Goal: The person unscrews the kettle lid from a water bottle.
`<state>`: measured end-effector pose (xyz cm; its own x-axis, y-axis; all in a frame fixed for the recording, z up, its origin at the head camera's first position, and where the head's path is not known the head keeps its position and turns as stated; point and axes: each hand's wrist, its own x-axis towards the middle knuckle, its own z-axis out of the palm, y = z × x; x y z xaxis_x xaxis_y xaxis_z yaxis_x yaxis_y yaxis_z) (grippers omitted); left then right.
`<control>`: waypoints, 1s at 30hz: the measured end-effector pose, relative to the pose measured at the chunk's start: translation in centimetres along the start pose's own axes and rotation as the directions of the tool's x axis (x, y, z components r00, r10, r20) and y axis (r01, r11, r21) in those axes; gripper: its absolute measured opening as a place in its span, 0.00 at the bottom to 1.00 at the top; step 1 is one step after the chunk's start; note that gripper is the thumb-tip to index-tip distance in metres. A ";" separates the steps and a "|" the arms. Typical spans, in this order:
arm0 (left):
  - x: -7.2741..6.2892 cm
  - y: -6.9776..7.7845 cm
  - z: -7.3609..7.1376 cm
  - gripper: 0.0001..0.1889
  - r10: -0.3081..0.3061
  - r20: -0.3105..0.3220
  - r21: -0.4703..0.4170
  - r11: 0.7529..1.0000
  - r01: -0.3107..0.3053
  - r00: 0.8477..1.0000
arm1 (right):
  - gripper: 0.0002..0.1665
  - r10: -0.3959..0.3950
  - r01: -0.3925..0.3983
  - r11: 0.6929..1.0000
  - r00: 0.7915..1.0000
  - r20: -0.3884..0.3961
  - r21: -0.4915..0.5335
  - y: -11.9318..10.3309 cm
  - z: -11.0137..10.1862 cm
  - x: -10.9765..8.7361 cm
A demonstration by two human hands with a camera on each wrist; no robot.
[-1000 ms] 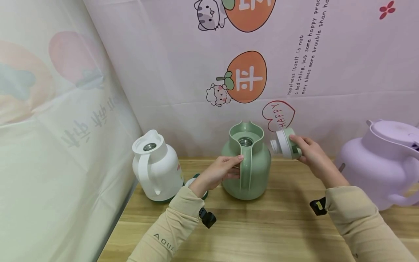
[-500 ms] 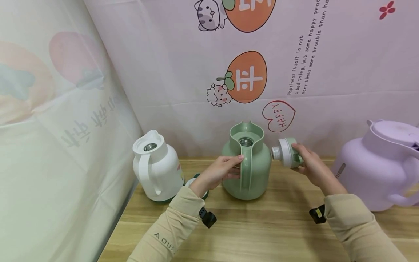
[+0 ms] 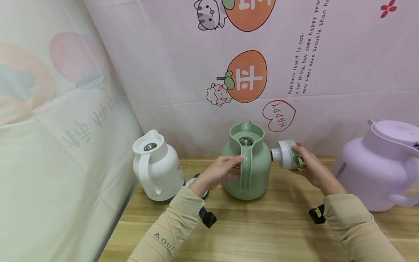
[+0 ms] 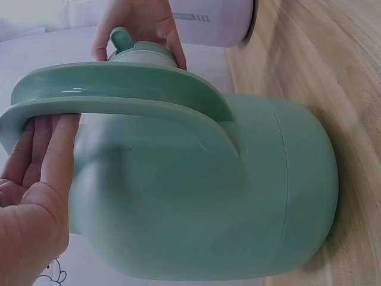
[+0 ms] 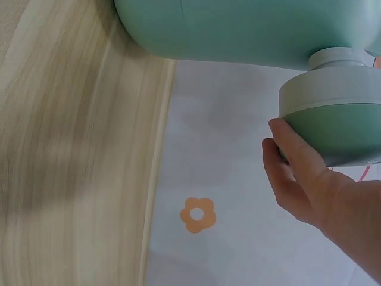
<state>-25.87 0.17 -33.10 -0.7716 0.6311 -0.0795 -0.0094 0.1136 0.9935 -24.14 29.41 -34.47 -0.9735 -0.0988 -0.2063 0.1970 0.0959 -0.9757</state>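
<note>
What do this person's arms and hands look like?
Long beige fabric left sleeve, dark lettering starting "AQUA"; matching beige right sleeve. Small black boxy devices sit by both wrists, the right one yellow-marked. Left hand and right hand: ungloved.

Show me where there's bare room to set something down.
The widest bare wood lies in front of the green jug, between the sleeves; a smaller patch shows between that jug and the lilac jug, below the stopper. Crowded: between the white jug and left hand, where a lid lies.

front tabletop (image 3: 262,233) passable, green jug (image 3: 258,171) blocking centre
</note>
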 end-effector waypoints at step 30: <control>-0.1 0.0 0.0 0.24 -0.001 -0.007 0.011 1.000 0.001 1.000 | 0.49 0.049 -0.049 0.998 0.999 -0.007 -0.042 2.7 -0.1 0.1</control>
<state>-25.78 0.08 -33.06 -0.7759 0.6258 -0.0796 -0.0028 0.1227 0.9924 -23.76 29.80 -37.14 -0.9636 -0.0868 -0.2530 0.2394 0.1417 -0.9605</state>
